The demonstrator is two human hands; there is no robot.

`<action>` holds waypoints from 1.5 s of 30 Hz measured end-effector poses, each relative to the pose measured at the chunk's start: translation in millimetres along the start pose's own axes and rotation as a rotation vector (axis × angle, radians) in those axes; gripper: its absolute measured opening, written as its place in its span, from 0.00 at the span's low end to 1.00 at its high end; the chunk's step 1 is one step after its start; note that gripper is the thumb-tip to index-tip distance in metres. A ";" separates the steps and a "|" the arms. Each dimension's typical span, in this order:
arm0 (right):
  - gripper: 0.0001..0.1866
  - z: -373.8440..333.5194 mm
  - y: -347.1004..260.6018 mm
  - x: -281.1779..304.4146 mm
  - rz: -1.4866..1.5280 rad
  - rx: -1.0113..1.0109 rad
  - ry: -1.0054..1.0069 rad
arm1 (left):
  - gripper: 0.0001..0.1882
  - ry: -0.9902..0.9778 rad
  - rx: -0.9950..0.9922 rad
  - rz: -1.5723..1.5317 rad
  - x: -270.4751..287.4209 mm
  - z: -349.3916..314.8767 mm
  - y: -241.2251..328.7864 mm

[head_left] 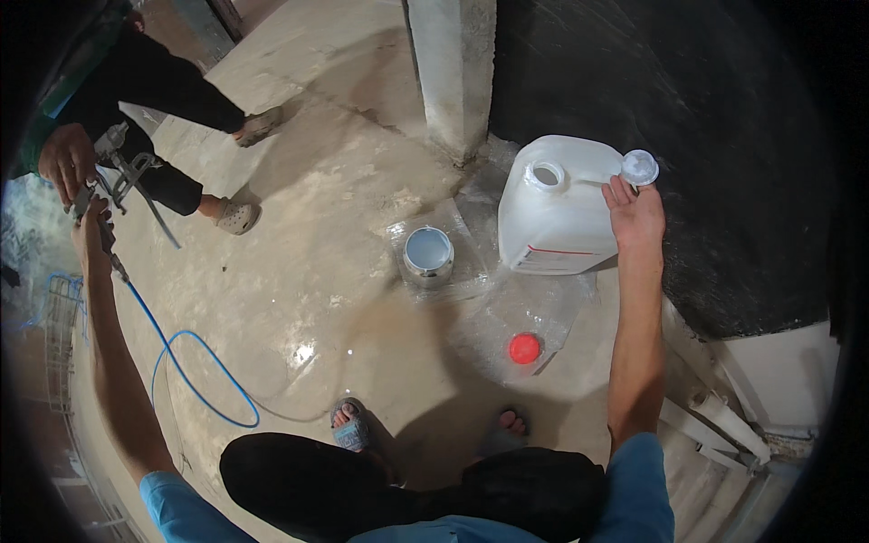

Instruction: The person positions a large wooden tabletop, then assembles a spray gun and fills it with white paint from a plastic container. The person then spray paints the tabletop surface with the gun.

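Note:
At the far left, my left hand (93, 224) is closed round the lower end of a metal spray gun (113, 145), where a blue hose joins it. A co-worker's hand (68, 161) is on the same gun, just above mine. My right hand (636, 215), palm up, has its fingers bent at a small round white cup or cap (639, 167); how they grip it is partly hidden. Beside that hand stands a large white plastic jerrycan (557, 213), its mouth uncovered. Left of it, an open can (428, 253) holds pale bluish-white liquid.
A red screw cap (524, 348) lies on clear plastic sheeting (484, 330). The blue hose (195, 335) loops over the concrete floor at left. A concrete post (453, 81) rises behind the cans, beside a dark surface (670, 109). The co-worker's shoe (237, 216) is at upper left.

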State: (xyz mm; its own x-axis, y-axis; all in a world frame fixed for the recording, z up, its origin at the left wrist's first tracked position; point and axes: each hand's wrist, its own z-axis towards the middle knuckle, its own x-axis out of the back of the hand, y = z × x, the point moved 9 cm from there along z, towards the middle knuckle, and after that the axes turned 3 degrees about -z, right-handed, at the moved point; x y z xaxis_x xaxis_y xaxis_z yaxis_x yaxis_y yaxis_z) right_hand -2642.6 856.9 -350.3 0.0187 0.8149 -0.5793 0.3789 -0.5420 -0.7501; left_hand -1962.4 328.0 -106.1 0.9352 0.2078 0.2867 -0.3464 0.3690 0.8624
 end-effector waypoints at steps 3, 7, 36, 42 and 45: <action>0.29 -2.6 4.1 1.8 -0.010 -0.022 0.055 | 0.14 0.031 -0.049 0.154 27.8 8.5 12.5; 0.30 15.6 4.2 15.8 -0.061 -0.027 0.137 | 0.16 0.535 -0.591 0.312 29.4 -75.2 67.7; 0.26 -160.1 51.6 -70.3 0.024 0.001 -0.211 | 0.30 -1.033 1.339 -1.383 -516.4 -610.2 -41.3; 0.27 -185.8 83.8 -84.5 -0.081 0.090 -0.302 | 0.26 -0.938 1.447 -1.600 -519.7 -629.2 -64.8; 0.26 -191.8 104.6 -87.2 -0.123 0.110 -0.347 | 0.26 -0.963 1.460 -1.549 -517.4 -629.8 -80.7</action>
State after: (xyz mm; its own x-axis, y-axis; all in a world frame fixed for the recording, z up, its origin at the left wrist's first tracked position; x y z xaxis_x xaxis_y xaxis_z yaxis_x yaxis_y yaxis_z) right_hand -2427.1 768.6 -317.1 -0.3421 0.7672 -0.5426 0.2568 -0.4791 -0.8394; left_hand -2464.7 761.2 -586.8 0.2577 0.0224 -0.9660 0.2466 -0.9681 0.0434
